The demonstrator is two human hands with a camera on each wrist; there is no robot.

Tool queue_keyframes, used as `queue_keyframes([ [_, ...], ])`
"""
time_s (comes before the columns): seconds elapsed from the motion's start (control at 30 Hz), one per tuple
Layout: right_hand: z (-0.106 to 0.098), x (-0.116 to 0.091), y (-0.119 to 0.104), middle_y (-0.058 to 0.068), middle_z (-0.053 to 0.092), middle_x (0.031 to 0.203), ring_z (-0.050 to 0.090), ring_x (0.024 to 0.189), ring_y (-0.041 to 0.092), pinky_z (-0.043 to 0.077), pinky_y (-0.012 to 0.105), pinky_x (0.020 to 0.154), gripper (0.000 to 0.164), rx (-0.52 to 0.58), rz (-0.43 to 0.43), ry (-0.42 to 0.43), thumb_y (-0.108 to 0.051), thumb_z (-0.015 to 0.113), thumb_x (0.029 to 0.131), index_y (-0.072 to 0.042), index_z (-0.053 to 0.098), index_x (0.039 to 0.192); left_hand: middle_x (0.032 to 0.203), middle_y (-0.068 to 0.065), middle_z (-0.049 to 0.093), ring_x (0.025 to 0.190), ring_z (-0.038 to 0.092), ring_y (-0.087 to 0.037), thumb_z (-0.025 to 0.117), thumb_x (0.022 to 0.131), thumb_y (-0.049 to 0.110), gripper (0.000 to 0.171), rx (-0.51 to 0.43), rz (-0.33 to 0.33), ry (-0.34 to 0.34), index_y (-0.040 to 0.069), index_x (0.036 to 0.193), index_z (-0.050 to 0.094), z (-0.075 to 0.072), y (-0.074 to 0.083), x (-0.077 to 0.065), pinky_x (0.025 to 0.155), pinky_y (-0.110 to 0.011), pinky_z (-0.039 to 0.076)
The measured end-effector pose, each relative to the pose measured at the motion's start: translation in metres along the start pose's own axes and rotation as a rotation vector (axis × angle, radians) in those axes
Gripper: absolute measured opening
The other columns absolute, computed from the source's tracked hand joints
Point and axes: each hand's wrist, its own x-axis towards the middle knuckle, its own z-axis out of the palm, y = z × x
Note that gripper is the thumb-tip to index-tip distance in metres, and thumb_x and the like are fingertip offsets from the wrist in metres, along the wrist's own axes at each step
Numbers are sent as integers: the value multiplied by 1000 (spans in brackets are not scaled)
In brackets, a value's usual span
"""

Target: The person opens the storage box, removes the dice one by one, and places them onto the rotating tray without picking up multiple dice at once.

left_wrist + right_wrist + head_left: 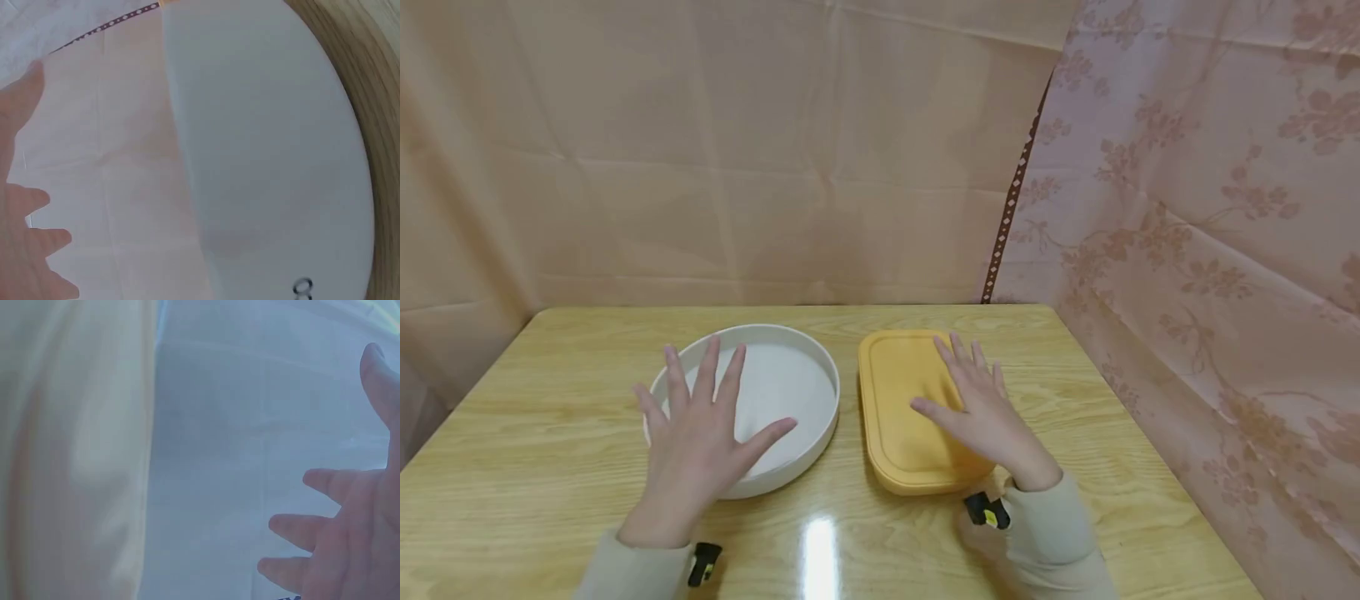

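My left hand (pixel 696 437) is held over the near left part of a round white tray (pixel 786 375) with a low rim, its fingers spread and nothing in them. Beside the tray, to the right, lies a yellow rectangular lidded box (pixel 887 400) with rounded corners. Over its right side hovers my right hand (pixel 985 412), fingers straight and apart, also holding nothing. From the left wrist, the white tray's outer side (pixel 275 144) shows near the palm. In the right wrist view the box's side (pixel 81 456) fills the left, with the spread fingers (pixel 300 531) opposite.
Both things stand on a light wooden table (pixel 550 392). A beige curtain (pixel 760 167) hangs behind the table's far edge, and a pink flowered curtain (pixel 1210 208) runs along the right side.
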Motion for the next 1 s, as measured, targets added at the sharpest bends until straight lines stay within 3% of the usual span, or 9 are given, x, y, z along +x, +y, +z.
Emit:
queue_keyframes([
  [0.3,-14,-5,5,8,4,167,-8,153,37,-7,66,115,81,186,-41,-17,-46,56,99,-23,11,161,162,-16,25,151,1,-46,70,82,60,97,-186,47,108,7,154,32,4,12,3,110,-75,2],
  [0.47,-16,-7,7,7,9,167,-1,153,37,6,68,115,77,279,-40,-54,-42,58,99,-23,15,160,158,-17,33,150,11,-45,73,84,50,89,-294,65,146,6,152,36,7,18,2,115,-68,5],
  [0.67,-13,-11,5,5,21,164,17,151,35,18,63,116,72,338,-43,-125,-41,59,99,-21,23,158,155,-17,39,149,17,-45,75,85,41,82,-379,91,174,5,149,41,16,24,-3,116,-65,12],
  [0.83,-4,-12,3,8,25,163,22,149,38,22,65,113,66,352,-71,-162,-39,56,101,-19,28,157,152,-16,43,147,23,-43,77,84,31,78,-456,87,196,3,148,42,22,23,-8,111,-66,22],
  [1.0,5,-12,2,10,31,160,28,147,41,25,63,113,62,387,-96,-179,-37,56,101,-17,33,155,151,-15,46,146,27,-41,75,88,26,72,-539,90,167,4,147,43,26,24,-10,109,-66,25],
])
